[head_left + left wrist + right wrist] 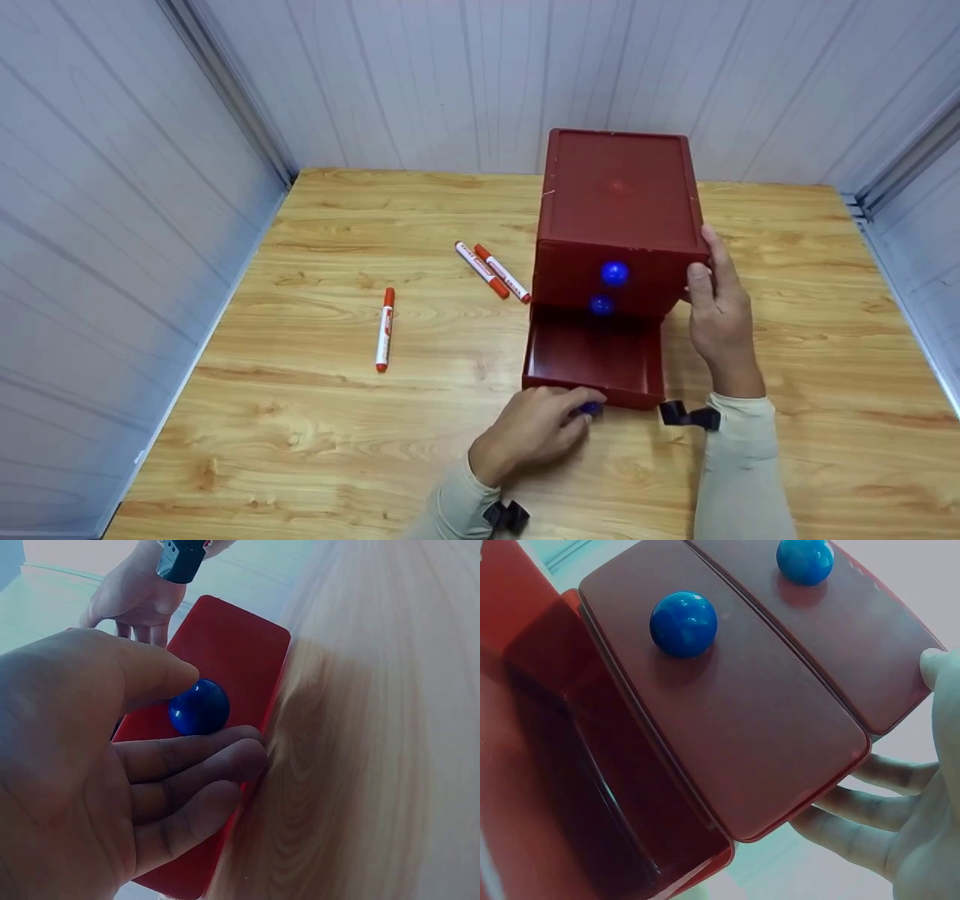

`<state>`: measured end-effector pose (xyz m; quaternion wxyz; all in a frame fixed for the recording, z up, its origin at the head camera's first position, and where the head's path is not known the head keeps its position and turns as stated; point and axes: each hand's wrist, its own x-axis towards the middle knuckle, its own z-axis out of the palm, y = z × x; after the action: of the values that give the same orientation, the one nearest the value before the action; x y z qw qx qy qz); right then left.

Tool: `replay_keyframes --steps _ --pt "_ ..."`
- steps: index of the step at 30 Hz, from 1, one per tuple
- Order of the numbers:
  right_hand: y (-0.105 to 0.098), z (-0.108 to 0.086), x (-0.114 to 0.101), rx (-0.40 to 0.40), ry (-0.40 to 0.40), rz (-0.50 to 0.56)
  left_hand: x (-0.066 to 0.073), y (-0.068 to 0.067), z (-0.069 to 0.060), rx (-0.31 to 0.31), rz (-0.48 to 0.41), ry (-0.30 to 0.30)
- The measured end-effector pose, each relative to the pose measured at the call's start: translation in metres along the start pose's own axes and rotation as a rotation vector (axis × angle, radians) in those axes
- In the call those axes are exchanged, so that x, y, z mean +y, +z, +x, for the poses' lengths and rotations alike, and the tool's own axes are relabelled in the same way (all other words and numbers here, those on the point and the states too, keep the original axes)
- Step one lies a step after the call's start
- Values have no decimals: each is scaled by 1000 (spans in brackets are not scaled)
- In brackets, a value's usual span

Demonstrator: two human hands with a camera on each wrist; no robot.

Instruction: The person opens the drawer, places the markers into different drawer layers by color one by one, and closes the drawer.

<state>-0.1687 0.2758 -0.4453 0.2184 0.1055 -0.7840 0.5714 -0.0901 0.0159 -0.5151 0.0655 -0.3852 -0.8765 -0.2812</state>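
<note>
A dark red plastic drawer cabinet point(619, 191) stands on the table, its bottom drawer point(589, 356) pulled out toward me. Two blue round knobs, an upper knob point(614, 273) and a middle knob point(601, 304), sit on the pushed-in drawers above. At the bottom drawer's front, my left hand point(534, 424) pinches its blue knob point(199, 706) between thumb and forefinger, the other fingers lying near the red front. My right hand point(721, 322) rests against the cabinet's right front corner. Its thumb point(934, 669) touches the top drawer's face, with the other fingers along the side.
Left of the cabinet lie two red-capped markers side by side, one marker point(481, 268) and another marker point(504, 274). Farther left is a third marker point(385, 330). White panel walls point(420, 82) border the wooden table point(300, 420) at the back and sides.
</note>
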Motion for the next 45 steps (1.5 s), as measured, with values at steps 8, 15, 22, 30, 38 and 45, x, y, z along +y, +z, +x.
replay_keyframes --steps 8,15,22,30,38,45 --pt "0 -2 0 9 8 -11 1 -2 -2 -30 -36 11" --pt "1 -1 -1 10 -8 -13 4 -4 -2 -34 -16 24" --pt "0 -1 -1 8 1 -33 8 -5 -3 -48 12 23" --pt "0 -1 0 -3 -9 -23 10 -8 -4 -117 -39 15" --pt "0 -2 0 4 2 -27 11 -12 -4 -211 -66 3" --pt "1 -3 0 8 13 -49 8 -17 -4 -253 -140 35"
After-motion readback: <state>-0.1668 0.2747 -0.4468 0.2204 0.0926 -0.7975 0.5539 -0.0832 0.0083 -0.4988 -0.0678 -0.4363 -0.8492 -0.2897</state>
